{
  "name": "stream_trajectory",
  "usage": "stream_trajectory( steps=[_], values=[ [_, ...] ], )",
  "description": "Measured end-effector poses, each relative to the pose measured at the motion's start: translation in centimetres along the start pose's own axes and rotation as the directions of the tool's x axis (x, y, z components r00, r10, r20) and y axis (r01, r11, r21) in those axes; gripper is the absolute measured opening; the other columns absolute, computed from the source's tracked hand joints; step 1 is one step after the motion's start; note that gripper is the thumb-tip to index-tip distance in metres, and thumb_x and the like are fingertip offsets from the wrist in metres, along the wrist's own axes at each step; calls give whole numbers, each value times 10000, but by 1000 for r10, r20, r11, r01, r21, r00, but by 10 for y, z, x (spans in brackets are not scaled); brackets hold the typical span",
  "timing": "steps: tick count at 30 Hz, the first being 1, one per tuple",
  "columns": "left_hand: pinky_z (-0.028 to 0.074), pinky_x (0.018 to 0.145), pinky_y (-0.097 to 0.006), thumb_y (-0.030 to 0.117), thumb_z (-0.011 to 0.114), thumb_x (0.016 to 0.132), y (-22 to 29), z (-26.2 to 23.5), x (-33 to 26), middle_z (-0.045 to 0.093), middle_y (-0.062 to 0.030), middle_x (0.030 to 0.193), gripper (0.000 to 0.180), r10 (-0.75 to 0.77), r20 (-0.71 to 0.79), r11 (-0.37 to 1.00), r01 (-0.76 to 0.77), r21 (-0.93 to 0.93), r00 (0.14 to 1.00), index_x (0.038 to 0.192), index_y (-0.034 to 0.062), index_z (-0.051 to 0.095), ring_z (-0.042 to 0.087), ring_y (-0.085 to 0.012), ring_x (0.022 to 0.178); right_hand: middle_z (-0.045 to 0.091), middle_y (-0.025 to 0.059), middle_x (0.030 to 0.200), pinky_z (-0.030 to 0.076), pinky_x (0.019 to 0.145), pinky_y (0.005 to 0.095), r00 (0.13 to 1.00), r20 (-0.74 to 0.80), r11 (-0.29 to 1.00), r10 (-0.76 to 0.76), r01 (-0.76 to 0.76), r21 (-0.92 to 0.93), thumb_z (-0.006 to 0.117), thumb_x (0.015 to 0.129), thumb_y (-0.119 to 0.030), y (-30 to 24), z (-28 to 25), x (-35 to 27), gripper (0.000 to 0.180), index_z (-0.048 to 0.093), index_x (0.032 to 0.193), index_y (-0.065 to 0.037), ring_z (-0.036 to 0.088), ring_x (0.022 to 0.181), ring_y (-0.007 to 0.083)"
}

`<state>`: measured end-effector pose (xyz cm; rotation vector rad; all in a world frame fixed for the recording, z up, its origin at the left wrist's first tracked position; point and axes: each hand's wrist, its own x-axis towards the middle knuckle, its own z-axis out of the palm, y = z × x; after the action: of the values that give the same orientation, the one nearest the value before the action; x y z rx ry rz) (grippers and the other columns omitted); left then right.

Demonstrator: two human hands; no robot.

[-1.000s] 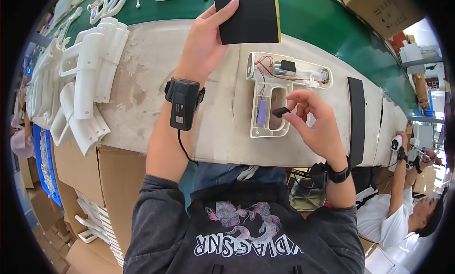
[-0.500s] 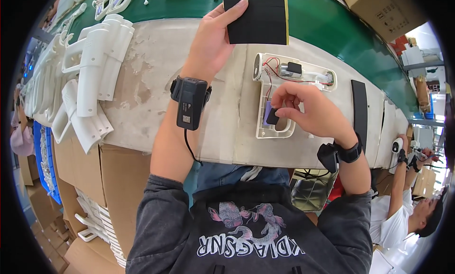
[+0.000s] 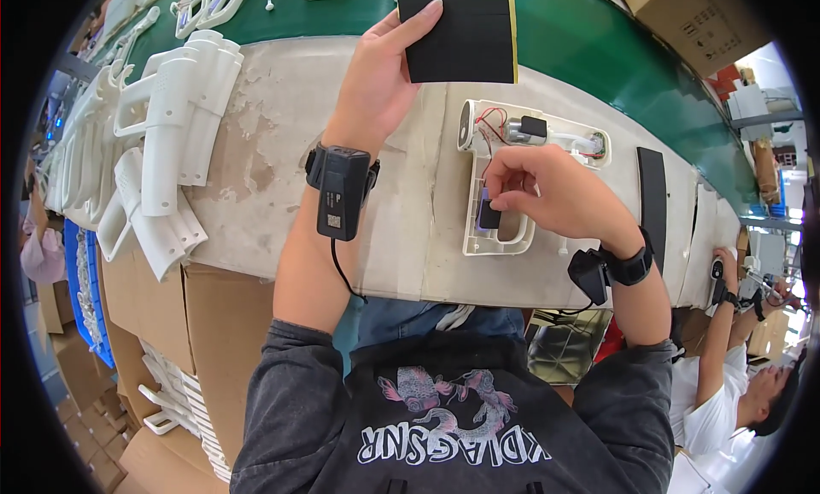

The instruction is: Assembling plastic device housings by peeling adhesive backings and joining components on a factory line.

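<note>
My left hand (image 3: pixel 395 54) grips a sheet of black foam pads (image 3: pixel 465 39) with yellow backing showing at its edge, held up over the far part of the table. Over the handle of an opened white housing half (image 3: pixel 471 173), my right hand (image 3: pixel 542 186) is closed, thumb and fingertips pinching a small black foam pad (image 3: pixel 489 215). That pad lies against a purple battery (image 3: pixel 484 195) inside the handle. Another black pad (image 3: pixel 534 126) sits on the silver motor (image 3: pixel 514 132) in the upper part, beside red and black wires.
White housing shells (image 3: pixel 175 118) are piled at the left. A black foam strip (image 3: pixel 652 208) lies right of the open housing. Beyond the table runs a green belt (image 3: pixel 564 32) with more white parts; a cardboard box (image 3: pixel 696 20) stands far right. A co-worker (image 3: pixel 717 391) is at right.
My right hand has shifted slightly; the black pad now lies more upright and straighter along the battery. The left hand still holds the foam sheet, nearly unmoved.
</note>
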<state>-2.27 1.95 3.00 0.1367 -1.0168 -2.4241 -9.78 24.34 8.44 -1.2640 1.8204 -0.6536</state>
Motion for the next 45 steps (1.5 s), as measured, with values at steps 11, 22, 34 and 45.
stream_trajectory(
  steps=[11, 22, 34, 45],
  values=[
    [554, 905, -288, 141, 672, 965, 0, 2, -1, 711, -55, 1123, 254, 4, 25, 997, -2, -82, 1000, 1190, 24, 665, 689, -137, 998, 648, 26, 764, 478, 675, 253, 995, -88, 998, 54, -50, 41, 675, 812, 71, 6, 9, -1, 123, 613, 894, 2, 598, 714, 100],
    [520, 954, -313, 119, 651, 974, 1, -6, -1, 684, -69, 1157, 282, -12, -9, 997, 12, -74, 1000, 1234, 11, 637, 653, -181, 1078, 556, 2, 744, 418, 602, 267, 922, -311, 972, -231, 209, -105, 779, 792, -30, 33, 17, -7, 179, 623, 880, -36, 479, 634, 106],
    [455, 1002, -274, 158, 627, 995, 39, -56, 12, 655, -46, 1232, 385, -75, -230, 774, 202, 600, 970, 1340, -5, 573, 624, -132, 1097, 610, -36, 794, 365, 582, 198, 612, -789, 856, -48, 432, 283, 720, 936, -148, 84, -64, -76, 124, 636, 944, -56, 492, 657, 36],
    [405, 1082, -458, 216, 712, 895, 34, -30, -9, 527, -214, 1385, 592, 419, 34, -677, 287, 677, 907, 1428, 69, 501, 536, -375, 1255, 589, -31, 766, 385, 585, 216, 361, -915, 435, 178, 806, 403, 738, 924, -135, 177, -73, -78, 134, 615, 937, -83, 502, 642, 65]
  ],
)
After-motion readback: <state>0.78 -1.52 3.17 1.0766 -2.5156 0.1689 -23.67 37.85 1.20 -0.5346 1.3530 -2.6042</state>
